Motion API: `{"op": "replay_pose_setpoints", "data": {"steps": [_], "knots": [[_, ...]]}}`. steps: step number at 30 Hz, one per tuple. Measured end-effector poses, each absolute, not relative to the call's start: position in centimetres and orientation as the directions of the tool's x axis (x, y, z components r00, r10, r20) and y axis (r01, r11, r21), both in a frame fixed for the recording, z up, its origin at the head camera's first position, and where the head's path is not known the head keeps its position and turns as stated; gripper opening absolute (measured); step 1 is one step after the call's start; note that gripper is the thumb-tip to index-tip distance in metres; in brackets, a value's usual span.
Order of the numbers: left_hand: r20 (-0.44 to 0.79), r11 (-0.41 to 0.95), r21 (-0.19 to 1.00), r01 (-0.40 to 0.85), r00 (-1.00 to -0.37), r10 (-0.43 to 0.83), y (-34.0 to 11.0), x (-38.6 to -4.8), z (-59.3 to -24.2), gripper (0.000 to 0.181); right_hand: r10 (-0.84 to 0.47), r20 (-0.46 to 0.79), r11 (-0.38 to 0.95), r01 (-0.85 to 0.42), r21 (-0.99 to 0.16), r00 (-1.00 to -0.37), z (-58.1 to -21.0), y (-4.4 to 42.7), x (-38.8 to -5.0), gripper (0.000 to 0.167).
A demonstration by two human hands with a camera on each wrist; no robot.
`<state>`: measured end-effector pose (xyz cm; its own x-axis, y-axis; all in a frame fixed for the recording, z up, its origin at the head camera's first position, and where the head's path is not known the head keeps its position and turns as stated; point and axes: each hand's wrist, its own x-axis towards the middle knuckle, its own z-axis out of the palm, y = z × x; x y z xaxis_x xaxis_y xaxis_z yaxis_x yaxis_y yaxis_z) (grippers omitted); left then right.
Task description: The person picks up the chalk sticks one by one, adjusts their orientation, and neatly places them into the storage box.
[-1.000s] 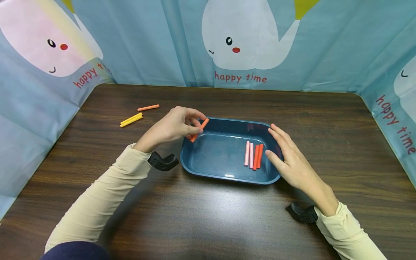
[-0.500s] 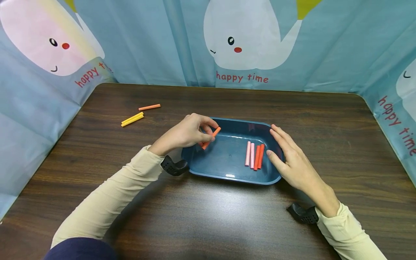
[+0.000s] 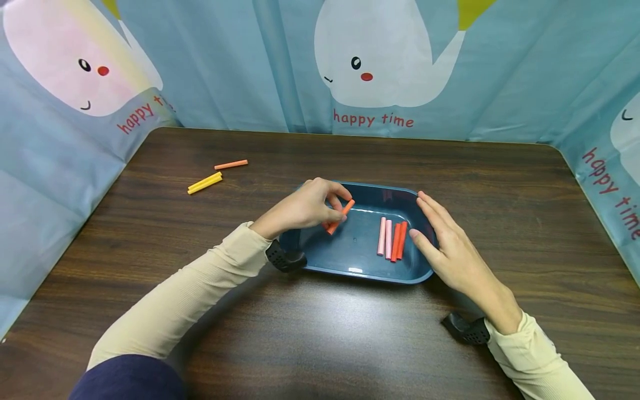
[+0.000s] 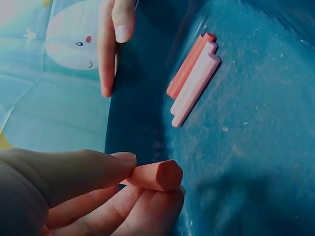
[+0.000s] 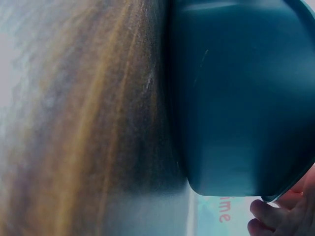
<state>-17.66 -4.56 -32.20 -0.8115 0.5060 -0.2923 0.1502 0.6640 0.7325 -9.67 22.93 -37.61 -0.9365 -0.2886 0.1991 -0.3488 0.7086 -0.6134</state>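
My left hand (image 3: 315,205) is over the left part of a blue plastic tray (image 3: 320,261), pinching an orange stick (image 4: 157,176) between thumb and fingers. The stick has an angular, flat end and is held tilted. Inside the tray, toward its right side, lie two pink sticks (image 3: 385,238) and two red sticks (image 3: 398,242), side by side. With its fingers extended, my right hand (image 3: 450,250) rests against the tray's right rim. The tray's outer wall (image 5: 236,98) fills much of the right wrist view.
At the back left of the brown wooden table (image 3: 300,344) lie two yellow sticks (image 3: 205,183) together, with another orange stick (image 3: 231,164) just behind them. A blue curtain (image 3: 240,66) printed with whales hangs along the table's far edge and sides.
My left hand has moved right and toward me with the orange stick, from the tray's left rim to over its inside. The right hand has stayed at the right rim.
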Motion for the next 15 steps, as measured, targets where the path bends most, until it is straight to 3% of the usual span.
{"op": "replay_pose_setpoints", "data": {"steps": [15], "knots": [[-0.344, 0.696, 0.697, 0.172, -0.772, 0.535, -2.5, -18.3, -32.8, 0.038, -0.288, 0.188, 0.715, -0.341, -0.61, -0.939, -37.7, 23.0, -9.7, 0.063]]}}
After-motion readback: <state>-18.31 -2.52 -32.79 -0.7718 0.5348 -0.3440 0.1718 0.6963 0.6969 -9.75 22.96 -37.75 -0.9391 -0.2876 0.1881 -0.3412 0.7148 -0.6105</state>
